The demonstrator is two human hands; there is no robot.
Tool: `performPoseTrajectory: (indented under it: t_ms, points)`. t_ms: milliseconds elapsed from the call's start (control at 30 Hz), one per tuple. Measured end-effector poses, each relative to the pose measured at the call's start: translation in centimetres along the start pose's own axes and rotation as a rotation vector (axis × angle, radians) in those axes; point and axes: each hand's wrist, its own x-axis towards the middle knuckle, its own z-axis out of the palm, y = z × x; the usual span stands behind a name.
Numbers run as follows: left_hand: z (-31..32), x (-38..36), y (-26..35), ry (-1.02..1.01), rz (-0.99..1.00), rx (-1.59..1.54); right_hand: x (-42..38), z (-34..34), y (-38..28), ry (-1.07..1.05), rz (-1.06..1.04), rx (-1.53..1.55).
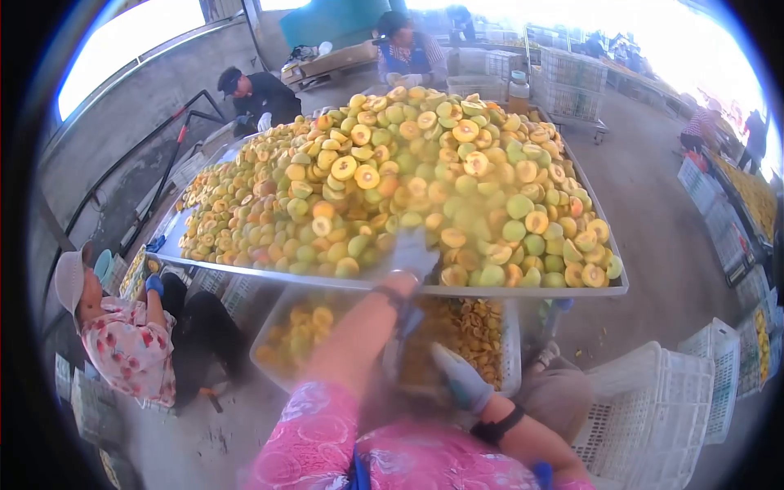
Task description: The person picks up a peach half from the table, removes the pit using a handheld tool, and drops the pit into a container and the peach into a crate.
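A big heap of halved and whole yellow-green peaches point(408, 180) covers a metal table point(506, 291) in front of me. My left hand point(412, 253), in a pale glove, reaches up over the table's near edge and rests against the fruit there; motion blur hides its fingers. My right hand point(459, 377), also gloved, hovers lower down over a white crate point(513, 351) that holds peach halves point(469, 327) under the table. I cannot make out whether either hand grips anything. Pink patterned sleeves cover both my arms.
A seated person in a floral top and cap point(131, 343) works at the table's left corner. Two more people point(257, 98) point(408, 53) stand at the far side. White plastic crates point(661, 408) stand at my right, with more stacked at the back point(572, 77).
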Motion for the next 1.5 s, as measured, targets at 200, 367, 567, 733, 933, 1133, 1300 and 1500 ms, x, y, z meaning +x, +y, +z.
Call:
performPoseTrajectory:
  t_ms: [200,367,567,733,933,1133,1300,1500]
  points:
    - [-2.5,-0.1,0.1,-0.135,-0.023,-0.078,0.9,-2.3,1.3,0.028,0.092,-0.094]
    - [-4.1,-1.2,-0.1,-0.163,0.000,-0.058,1.1,-2.4,2.0,0.121,-0.054,-0.085]
    - [-5.4,-4.1,0.3,-0.066,-0.027,-0.076,1.0,-2.5,1.9,0.195,-0.019,-0.169]
    - [-6.5,-7.9,1.9,-0.252,-0.378,-1.587,1.0,-2.5,1.5,0.168,-0.038,-0.315]
    - [-5.6,-11.8,3.3,-0.260,-0.130,-1.550,0.3,-2.2,0.4,0.250,-0.125,-0.346]
    - [-6.5,-13.8,7.0,-0.312,-0.121,-1.569,-1.9,-1.6,-1.9,0.276,-0.312,-0.345]
    - [-6.9,-15.2,8.6,-0.427,-0.386,-1.962,-1.2,-3.9,-0.9,0.248,-0.698,-0.696]
    - [-6.8,-15.8,9.0,-0.487,-0.465,-1.972,-1.0,-3.8,-1.3,0.304,-0.452,-0.481]
